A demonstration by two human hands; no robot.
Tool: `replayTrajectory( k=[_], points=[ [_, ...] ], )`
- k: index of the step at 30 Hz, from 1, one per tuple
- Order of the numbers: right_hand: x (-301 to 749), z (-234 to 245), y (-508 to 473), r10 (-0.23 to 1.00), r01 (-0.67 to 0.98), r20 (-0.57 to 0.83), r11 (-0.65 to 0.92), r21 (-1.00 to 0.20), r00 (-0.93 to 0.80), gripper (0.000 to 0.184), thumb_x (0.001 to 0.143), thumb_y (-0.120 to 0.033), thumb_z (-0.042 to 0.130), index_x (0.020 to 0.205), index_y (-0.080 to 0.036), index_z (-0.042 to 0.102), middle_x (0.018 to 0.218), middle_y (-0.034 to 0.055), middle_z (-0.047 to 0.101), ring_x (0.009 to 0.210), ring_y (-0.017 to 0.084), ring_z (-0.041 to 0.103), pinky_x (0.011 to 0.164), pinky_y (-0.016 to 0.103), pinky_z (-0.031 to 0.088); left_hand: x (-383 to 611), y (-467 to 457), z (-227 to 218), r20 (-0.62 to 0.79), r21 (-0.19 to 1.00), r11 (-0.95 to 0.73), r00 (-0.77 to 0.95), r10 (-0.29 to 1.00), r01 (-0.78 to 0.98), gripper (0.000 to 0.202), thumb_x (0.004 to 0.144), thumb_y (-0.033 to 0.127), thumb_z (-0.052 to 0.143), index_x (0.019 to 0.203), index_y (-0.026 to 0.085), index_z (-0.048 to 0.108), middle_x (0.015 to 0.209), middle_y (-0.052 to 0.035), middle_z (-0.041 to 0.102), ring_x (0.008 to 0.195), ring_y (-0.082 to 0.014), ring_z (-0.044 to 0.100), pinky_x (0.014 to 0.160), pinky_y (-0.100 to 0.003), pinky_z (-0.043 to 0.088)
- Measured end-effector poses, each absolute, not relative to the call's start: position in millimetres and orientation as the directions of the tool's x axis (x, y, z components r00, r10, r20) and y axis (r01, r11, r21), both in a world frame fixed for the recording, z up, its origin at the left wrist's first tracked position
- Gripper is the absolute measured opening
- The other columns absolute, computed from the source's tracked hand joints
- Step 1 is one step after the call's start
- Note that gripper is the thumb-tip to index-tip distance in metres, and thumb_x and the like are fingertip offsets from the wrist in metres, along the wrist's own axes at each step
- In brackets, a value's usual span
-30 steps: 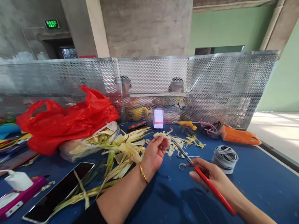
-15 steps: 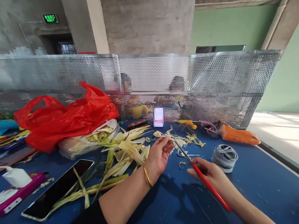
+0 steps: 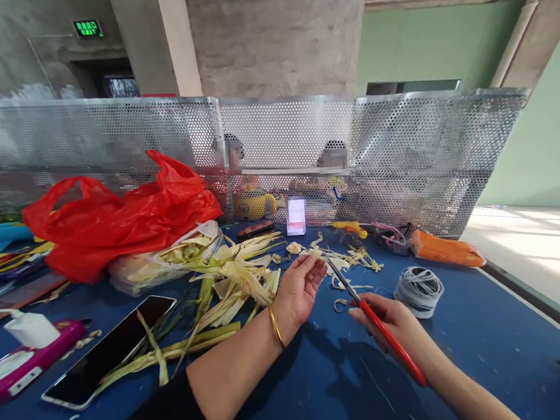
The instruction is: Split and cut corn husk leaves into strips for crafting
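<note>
My left hand (image 3: pixel 301 290), wearing a gold bangle, is raised over the middle of the blue table. Its thumb meets the curled fingers in a pinch; whatever is between them is too small to make out. In my right hand (image 3: pixel 388 321) is a red-handled tool (image 3: pixel 395 342) with a long, slim metal end, pointing up and left. That metal tip is close to my left fingertips; contact cannot be told. Pale dried corn husks (image 3: pixel 249 279) spread left of my left hand. Husk scraps (image 3: pixel 360 255) lie behind both hands.
A ball of grey cord (image 3: pixel 419 292) sits right of my right hand. Left are a large phone (image 3: pixel 110 353), a purple power strip (image 3: pixel 34 368) and a red plastic bag (image 3: pixel 127 220). A lit phone (image 3: pixel 296 216) stands before a perforated metal screen (image 3: pixel 288 129); people are behind it.
The view has tilted slightly, so the background sits a little higher. Both hands keep nearly the same pose, the tool's metal end still close to my left fingertips.
</note>
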State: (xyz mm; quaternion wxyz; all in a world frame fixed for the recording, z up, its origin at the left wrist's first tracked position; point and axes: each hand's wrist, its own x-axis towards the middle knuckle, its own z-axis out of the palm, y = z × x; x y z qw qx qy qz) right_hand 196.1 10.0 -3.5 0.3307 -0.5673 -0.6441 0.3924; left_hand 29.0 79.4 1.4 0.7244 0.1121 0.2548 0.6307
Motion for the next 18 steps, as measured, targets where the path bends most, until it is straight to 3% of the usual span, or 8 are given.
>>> replayTrajectory(
  k=[6, 12, 14, 18],
  points=[
    [194.4, -1.1, 9.1, 0.991, 0.452, -0.027, 0.035, -0.891, -0.131, 0.030, 0.072, -0.048, 0.069, 0.073, -0.019, 0.061, 0.049, -0.0070, 0.036, 0.042, 0.007, 0.032, 0.040, 0.021, 0.025, 28.5, 78.9, 2.1, -0.227, 0.488, 0.184, 0.079, 0.971, -0.853, 0.012, 0.080, 0.003, 0.062, 0.075, 0.014, 0.059, 0.067, -0.0028, 0.067, 0.064, -0.0117, 0.067, 0.068, -0.024, 0.056],
    [197.8, 1.9, 7.3, 0.994, 0.564, 0.011, 0.073, -0.823, -0.113, 0.034, 0.078, -0.054, 0.059, 0.078, -0.021, 0.063, 0.049, -0.0056, 0.043, 0.041, 0.009, 0.036, 0.043, 0.023, 0.028, 24.7, 78.3, 4.1, -0.276, 0.549, 0.205, 0.056, 0.960, -0.811, 0.008, 0.078, 0.008, 0.067, 0.078, 0.015, 0.063, 0.066, 0.0005, 0.065, 0.054, -0.0080, 0.061, 0.049, -0.017, 0.048],
    [201.0, 4.0, 8.1, 0.996, 0.730, 0.056, 0.090, -0.678, -0.072, 0.033, 0.079, -0.054, 0.058, 0.081, -0.022, 0.065, 0.054, -0.0021, 0.054, 0.047, 0.014, 0.047, 0.048, 0.025, 0.032, 23.4, 79.9, 4.4, -0.276, 0.556, 0.198, 0.045, 0.960, -0.807, 0.007, 0.078, 0.007, 0.067, 0.077, 0.013, 0.065, 0.066, -0.0006, 0.065, 0.053, -0.0074, 0.060, 0.048, -0.016, 0.047],
    [203.4, 1.3, 10.1, 0.983, 0.960, 0.137, 0.149, -0.238, -0.119, 0.031, 0.079, -0.044, 0.059, 0.101, -0.023, 0.068, 0.079, 0.0090, 0.072, 0.070, 0.026, 0.065, 0.056, 0.029, 0.037, 22.4, 82.0, 4.3, -0.246, 0.534, 0.167, 0.037, 0.969, -0.829, 0.009, 0.078, 0.002, 0.065, 0.079, 0.011, 0.067, 0.070, -0.0038, 0.067, 0.058, -0.0077, 0.062, 0.056, -0.016, 0.052]
  ],
)
